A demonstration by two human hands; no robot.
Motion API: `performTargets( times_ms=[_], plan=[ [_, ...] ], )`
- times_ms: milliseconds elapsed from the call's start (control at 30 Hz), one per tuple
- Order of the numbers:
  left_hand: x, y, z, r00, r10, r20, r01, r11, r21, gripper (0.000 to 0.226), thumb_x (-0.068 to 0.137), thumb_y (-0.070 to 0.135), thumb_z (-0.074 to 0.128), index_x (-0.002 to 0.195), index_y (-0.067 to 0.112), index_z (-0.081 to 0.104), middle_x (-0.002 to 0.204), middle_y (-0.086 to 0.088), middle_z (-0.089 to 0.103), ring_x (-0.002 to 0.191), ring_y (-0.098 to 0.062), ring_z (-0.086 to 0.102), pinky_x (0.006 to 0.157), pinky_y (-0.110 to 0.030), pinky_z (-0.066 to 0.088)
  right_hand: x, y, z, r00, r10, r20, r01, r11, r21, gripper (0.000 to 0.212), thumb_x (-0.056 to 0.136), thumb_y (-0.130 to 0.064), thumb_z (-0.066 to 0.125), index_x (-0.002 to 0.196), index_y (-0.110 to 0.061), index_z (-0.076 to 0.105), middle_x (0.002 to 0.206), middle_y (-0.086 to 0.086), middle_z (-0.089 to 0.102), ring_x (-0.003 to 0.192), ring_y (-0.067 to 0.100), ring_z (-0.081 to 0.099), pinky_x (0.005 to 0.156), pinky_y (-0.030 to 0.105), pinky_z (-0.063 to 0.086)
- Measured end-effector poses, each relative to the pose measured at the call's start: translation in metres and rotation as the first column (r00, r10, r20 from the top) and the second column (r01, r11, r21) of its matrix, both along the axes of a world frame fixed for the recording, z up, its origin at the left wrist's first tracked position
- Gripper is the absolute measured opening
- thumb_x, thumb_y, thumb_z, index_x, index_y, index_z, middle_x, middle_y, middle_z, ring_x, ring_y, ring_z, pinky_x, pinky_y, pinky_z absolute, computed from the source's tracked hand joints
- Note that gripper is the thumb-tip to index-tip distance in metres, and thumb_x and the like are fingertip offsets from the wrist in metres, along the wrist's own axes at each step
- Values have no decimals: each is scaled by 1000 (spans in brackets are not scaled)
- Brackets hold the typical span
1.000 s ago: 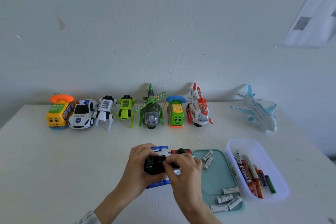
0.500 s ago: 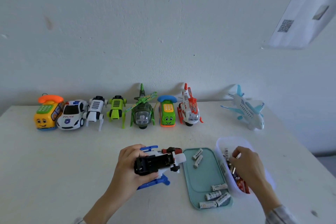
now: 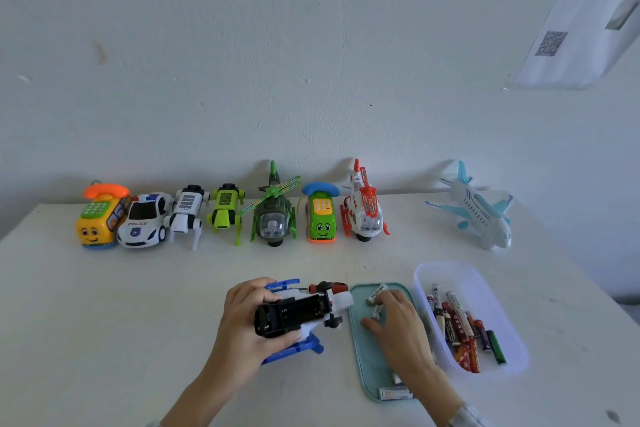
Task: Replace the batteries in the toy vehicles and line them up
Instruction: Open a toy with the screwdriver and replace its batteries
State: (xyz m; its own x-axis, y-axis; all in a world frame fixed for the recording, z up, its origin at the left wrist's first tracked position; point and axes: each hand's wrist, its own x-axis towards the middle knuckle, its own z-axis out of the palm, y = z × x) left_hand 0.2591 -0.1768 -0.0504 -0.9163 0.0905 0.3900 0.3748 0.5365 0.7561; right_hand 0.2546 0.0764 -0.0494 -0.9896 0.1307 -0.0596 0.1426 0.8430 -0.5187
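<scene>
- Nearest, the right hand (image 3: pixel 394 322) lies over the teal tray (image 3: pixel 363 357), fingers curled round a white battery (image 3: pixel 376 311); a second white battery (image 3: pixel 377 293) lies just beyond its fingertips, and more sit at the tray's near end.
- The left hand (image 3: pixel 242 319) grips the blue-and-white toy helicopter (image 3: pixel 304 314), turned belly-up on the desk (image 3: pixel 104 322), its black battery bay open and seemingly empty.
- The toy looks light, hollow, stiff plastic; the rotor and skids seem fragile, so the body is the safer hold. The batteries look small, smooth and likely to roll, best pinched mid-barrel.
- Right of the tray, a clear tub (image 3: pixel 485 284) holds mixed batteries.
- Farthest, along the wall, seven toys stand in a row, from the yellow phone bus (image 3: pixel 100 218) to the red-and-white helicopter (image 3: pixel 363 211); a pale blue plane (image 3: pixel 478 211) stands well apart.
</scene>
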Motion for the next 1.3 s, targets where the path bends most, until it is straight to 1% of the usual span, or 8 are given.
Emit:
performTargets(
  times_ms=[100, 200, 367, 533, 733, 1000, 1200, 1300],
  plan=[
    [1, 0, -1, 1000, 9, 13, -9, 1000, -9, 54, 50, 67, 74, 92, 38, 55, 119, 16, 54, 118, 0, 39, 92, -21, 34, -2, 1, -5, 1000, 3, -8, -3, 1000, 1, 26, 86, -25, 66, 110, -18, 59, 114, -8, 54, 96, 8, 53, 80, 18, 44],
    [2, 1, -2, 1000, 18, -3, -18, 1000, -23, 56, 50, 70, 73, 92, 38, 54, 119, 16, 54, 118, 2, 38, 91, -20, 34, -4, 1, -1, 999, -32, 10, 32, 998, -51, 20, 84, -14, 67, 103, -16, 60, 108, -3, 54, 78, 8, 53, 64, 11, 40],
    [3, 4, 2, 1000, 23, -17, -23, 1000, 2, 58, 52, 75, 70, 94, 39, 54, 118, 17, 55, 118, -1, 39, 92, -19, 35, 1, -3, 13, 982, -181, -58, 142, 902, -407, 21, 85, -1, 61, 99, -16, 60, 71, 3, 60, 42, 3, 37, 37, 14, 29],
    [5, 4, 3, 1000, 17, 10, -17, 1000, 20, 53, 51, 62, 77, 96, 39, 59, 119, 17, 54, 118, 1, 38, 95, -5, 29, 9, -19, 49, 955, -249, -158, 87, 750, -655, 23, 87, 3, 57, 87, -16, 70, 90, -4, 67, 64, 10, 57, 54, 15, 45],
    [5, 2, 0, 999, 23, 48, -23, 1000, 14, 51, 48, 57, 78, 91, 39, 60, 119, 27, 51, 119, 0, 38, 95, -3, 29, 26, -56, 74, 961, -192, -200, -86, 480, -873, 22, 74, 7, 73, 87, -4, 59, 70, 12, 68, 58, 16, 61, 53, 23, 49],
    [2, 3, 2, 1000, 15, -16, -15, 999, -36, 58, 54, 69, 71, 102, 41, 54, 119, 19, 52, 117, 1, 39, 91, -14, 34, 30, -91, 31, 915, -144, -376, -83, 847, -525, 22, 67, -14, 84, 64, -24, 65, 69, -9, 59, 71, 9, 50, 60, 15, 37],
    [3, 3, 2, 1000, 9, -23, -9, 1000, -11, 62, 57, 84, 59, 101, 40, 54, 119, 18, 53, 116, 0, 39, 91, -17, 34, 26, -98, 19, 814, -149, -561, -83, 927, -366, 20, 68, -46, 71, 65, -31, 59, 81, -29, 56, 83, -9, 42, 73, 19, 33],
    [2, 3, 1, 1000, 6, -30, -7, 1000, -12, 60, 58, 83, 60, 99, 39, 55, 119, 17, 53, 115, -4, 41, 92, -19, 36, 23, -99, 19, 818, -218, -532, -6, 922, -388, 23, 63, -28, 86, 63, -26, 63, 66, -26, 52, 88, -16, 39, 62, 37, 45]
  ],
)
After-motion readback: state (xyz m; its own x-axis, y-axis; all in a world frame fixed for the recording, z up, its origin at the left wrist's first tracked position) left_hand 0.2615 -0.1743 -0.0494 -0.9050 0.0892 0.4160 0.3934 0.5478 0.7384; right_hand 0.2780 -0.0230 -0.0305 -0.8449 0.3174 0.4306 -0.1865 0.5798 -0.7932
